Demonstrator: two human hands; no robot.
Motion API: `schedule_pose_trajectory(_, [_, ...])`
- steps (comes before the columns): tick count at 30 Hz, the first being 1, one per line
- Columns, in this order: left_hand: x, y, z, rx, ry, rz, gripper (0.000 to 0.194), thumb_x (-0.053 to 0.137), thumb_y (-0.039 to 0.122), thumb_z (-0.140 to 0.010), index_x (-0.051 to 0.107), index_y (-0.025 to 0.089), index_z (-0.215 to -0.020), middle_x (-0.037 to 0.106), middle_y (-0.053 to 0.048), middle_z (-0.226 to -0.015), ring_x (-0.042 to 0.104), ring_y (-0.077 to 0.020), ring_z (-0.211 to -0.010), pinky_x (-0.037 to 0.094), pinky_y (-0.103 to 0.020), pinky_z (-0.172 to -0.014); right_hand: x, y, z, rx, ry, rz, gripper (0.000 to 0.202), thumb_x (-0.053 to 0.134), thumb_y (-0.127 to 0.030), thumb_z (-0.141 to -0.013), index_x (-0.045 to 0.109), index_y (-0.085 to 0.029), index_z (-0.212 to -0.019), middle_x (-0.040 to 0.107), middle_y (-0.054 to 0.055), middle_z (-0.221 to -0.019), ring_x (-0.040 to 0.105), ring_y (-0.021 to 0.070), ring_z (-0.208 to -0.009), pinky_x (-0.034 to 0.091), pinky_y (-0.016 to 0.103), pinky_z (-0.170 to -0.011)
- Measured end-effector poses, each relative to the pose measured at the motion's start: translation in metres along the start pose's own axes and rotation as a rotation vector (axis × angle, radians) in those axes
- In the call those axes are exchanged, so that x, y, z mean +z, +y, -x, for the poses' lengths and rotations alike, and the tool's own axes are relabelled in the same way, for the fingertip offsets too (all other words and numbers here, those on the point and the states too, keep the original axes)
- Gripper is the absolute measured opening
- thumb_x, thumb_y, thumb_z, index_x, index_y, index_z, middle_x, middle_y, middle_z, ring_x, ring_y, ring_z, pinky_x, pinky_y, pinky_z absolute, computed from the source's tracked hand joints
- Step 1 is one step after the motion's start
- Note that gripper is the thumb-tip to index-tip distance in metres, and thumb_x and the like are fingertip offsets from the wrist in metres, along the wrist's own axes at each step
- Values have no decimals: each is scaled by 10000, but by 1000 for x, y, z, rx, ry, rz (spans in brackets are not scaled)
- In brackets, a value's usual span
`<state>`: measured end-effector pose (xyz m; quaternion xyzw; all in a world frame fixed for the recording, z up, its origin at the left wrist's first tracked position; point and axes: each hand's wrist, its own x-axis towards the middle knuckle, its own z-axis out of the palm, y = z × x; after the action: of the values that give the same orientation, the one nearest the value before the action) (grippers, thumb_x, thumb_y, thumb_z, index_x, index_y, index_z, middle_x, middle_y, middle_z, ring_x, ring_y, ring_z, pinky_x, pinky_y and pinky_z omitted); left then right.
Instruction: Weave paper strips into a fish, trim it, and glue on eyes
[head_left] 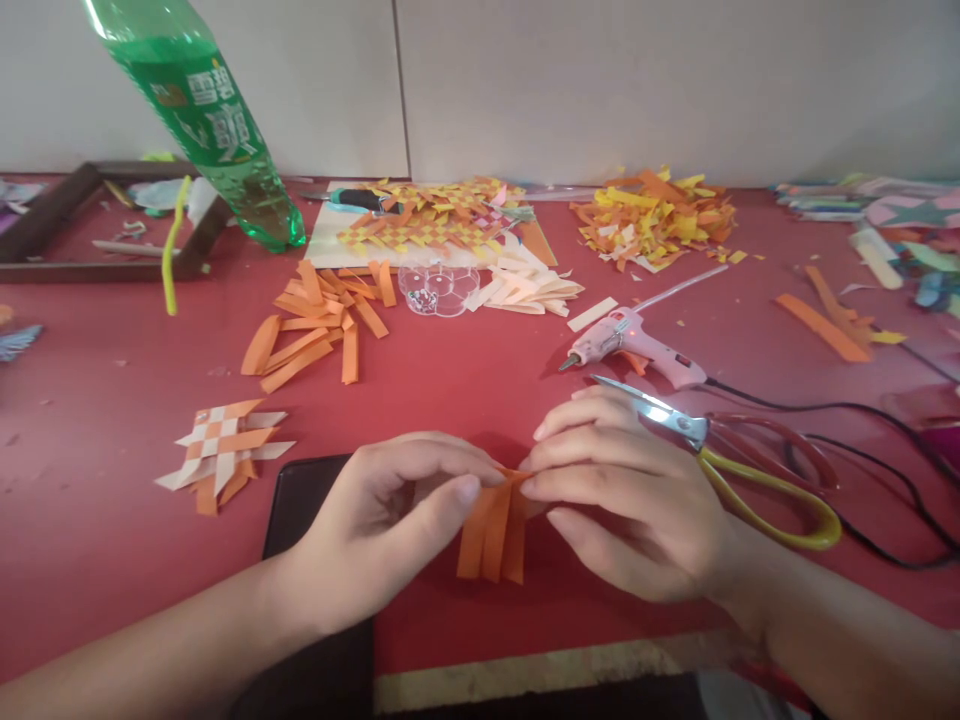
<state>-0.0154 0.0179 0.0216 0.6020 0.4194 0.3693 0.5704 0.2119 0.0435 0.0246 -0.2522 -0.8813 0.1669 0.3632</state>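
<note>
Several orange strips hang side by side between my two hands, close to the table's front edge. My left hand has its fingers curled over their upper left end, with the thumb lying along them. From the other side, the fingertips of my right hand press on the upper right end of the strips, its thumb apart from them. The fingers partly hide the top of the piece. A woven orange and cream piece lies to the left. Loose orange strips and cream strips are further back.
Scissors and a pink glue gun with a black cord lie beyond and beside my right hand. A dark flat object is under my left wrist. Behind are a green bottle, a clear dish and a paper pile.
</note>
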Motion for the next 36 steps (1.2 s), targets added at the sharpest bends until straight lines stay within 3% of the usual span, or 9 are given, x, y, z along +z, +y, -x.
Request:
schedule_pose_trajectory(4, [6, -7, 0, -85, 41, 141, 144, 647, 208, -883, 697, 215, -1018, 744, -31, -963, 710, -145, -876, 567, -207, -777, 4, 3, 0, 12, 4, 77, 89, 700, -245, -832, 664, -209, -906, 718, 27, -876, 625, 191, -920, 511, 401, -837])
schedule_pose_trajectory(8, [7, -9, 0, -181, 19, 280, 251, 629, 222, -901, 611, 207, -1151, 724, -33, -906, 709, -144, -830, 589, -228, -746, 5, 4, 3, -7, 3, 150, 198, 730, -192, -804, 679, -213, -995, 704, 52, -1008, 595, 212, -1016, 491, 427, -896])
schedule_pose_trajectory(11, [7, -7, -2, -206, -1, 316, 239, 622, 210, -904, 597, 196, -1142, 722, -29, -886, 706, -135, -826, 584, -214, -744, 5, 3, 3, -50, -31, 166, 203, 701, -174, -825, 694, -216, -1023, 705, 54, -1023, 592, 214, -1028, 484, 424, -889])
schedule_pose_trajectory(21, [6, -8, -4, -222, -25, 363, 320, 639, 154, -889, 551, 220, -1189, 700, -15, -958, 692, -74, -789, 545, -121, -690, 8, 2, 2, -39, -20, 217, 342, 740, -460, -790, 686, -204, -1011, 743, 30, -963, 641, 194, -974, 414, 411, -954])
schedule_pose_trajectory(29, [6, -10, -3, -188, -80, 390, 344, 624, 127, -897, 522, 236, -1206, 692, -15, -1008, 713, -89, -867, 544, -137, -766, 10, 2, 1, 7, 0, 92, 174, 745, -255, -802, 677, -176, -941, 723, 61, -935, 626, 213, -968, 483, 415, -876])
schedule_pose_trajectory(36, [9, -13, 2, -58, -52, 156, 230, 595, 132, -893, 603, 219, -1105, 695, -38, -1094, 716, -149, -962, 565, -226, -872, 8, 0, -2, 35, -2, 26, 82, 693, -189, -827, 682, -181, -907, 702, 71, -911, 619, 202, -926, 519, 404, -833])
